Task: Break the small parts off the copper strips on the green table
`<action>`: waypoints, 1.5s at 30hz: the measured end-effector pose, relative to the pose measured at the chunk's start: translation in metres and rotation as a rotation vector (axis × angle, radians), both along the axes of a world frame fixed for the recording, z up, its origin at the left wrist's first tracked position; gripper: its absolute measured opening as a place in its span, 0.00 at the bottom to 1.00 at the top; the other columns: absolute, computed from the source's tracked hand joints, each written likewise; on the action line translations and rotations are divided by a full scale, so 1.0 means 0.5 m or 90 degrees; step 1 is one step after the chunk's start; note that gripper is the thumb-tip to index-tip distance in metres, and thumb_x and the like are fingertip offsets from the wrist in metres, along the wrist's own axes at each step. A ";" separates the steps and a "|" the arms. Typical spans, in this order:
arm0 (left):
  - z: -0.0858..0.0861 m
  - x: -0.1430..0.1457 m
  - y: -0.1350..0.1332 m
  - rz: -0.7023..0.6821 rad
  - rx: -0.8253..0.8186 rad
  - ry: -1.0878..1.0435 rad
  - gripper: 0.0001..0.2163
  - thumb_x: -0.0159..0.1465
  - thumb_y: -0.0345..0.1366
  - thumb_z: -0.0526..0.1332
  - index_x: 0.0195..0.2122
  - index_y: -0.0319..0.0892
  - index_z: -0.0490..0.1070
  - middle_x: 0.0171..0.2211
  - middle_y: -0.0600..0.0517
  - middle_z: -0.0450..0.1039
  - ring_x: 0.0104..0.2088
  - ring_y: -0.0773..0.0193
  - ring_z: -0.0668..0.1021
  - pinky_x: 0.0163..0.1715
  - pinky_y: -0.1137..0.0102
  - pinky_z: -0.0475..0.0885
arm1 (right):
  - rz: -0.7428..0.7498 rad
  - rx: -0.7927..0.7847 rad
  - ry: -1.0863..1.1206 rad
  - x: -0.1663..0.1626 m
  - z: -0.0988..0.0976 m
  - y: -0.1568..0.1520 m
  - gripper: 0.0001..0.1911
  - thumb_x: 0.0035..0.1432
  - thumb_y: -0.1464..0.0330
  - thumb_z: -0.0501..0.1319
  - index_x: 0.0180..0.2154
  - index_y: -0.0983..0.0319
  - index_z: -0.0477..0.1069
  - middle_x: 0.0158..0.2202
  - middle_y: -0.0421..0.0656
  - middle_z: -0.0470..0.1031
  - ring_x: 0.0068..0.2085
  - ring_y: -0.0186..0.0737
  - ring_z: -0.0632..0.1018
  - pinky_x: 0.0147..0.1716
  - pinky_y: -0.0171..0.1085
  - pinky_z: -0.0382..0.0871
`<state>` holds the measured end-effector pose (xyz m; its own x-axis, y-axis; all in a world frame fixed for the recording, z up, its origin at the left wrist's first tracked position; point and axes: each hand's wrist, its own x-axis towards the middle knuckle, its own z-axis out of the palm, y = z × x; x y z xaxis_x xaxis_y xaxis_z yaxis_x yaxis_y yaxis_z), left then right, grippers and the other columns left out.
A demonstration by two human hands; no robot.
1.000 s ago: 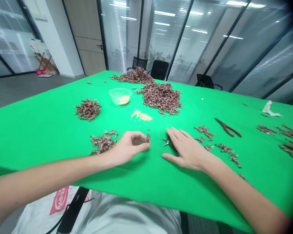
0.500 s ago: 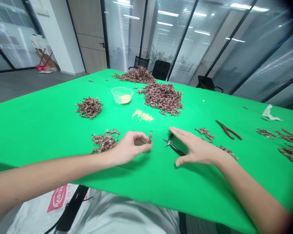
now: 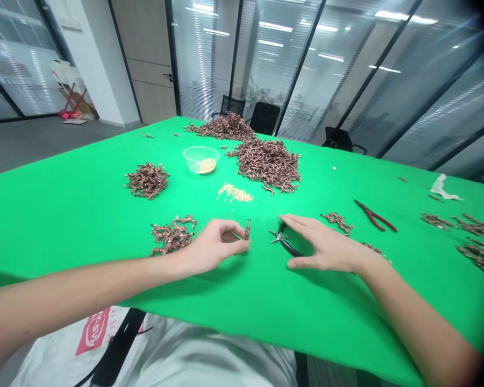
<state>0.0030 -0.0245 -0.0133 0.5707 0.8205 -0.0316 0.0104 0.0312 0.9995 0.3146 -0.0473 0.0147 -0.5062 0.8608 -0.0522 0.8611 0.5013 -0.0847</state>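
Between thumb and fingertips, my left hand (image 3: pixel 215 244) pinches a small brown figurine (image 3: pixel 248 230) with thin legs or prongs pointing up; its exact kind is too small to make out. To the right, my right hand (image 3: pixel 326 244) is open, thumb spread from the fingers, at black-handled pliers (image 3: pixel 287 244) lying on the green cloth. Its fingers reach over one handle, and I cannot tell whether they touch it. The pliers' short metal jaws point left. A pile of similar brown pieces (image 3: pixel 171 235) lies beside my left wrist.
Loose yellow grains (image 3: pixel 236 192) lie ahead, near a clear plastic bowl (image 3: pixel 200 158) with more grains. Behind are large heaps of brown pieces (image 3: pixel 268 164), and a smaller heap (image 3: pixel 147 180) sits left. Red-handled pliers (image 3: pixel 375 215) and several small clusters (image 3: pixel 478 226) lie right.
My right thumb has moved slightly up and to the left, toward the pliers' lower handle. My left hand keeps its pinch on the brown figurine.
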 end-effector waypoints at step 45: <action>0.024 -0.002 -0.006 0.026 0.119 -0.035 0.15 0.62 0.42 0.68 0.43 0.35 0.78 0.45 0.44 0.80 0.45 0.57 0.80 0.49 0.65 0.73 | 0.010 -0.154 0.441 -0.158 0.003 -0.065 0.18 0.73 0.56 0.47 0.42 0.61 0.68 0.38 0.43 0.72 0.40 0.43 0.72 0.42 0.40 0.64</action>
<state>0.0021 -0.0273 -0.0012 0.5340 0.8314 0.1536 -0.0413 -0.1559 0.9869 0.2356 -0.0797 0.0163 -0.5044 0.8580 0.0971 0.5623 0.4117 -0.7172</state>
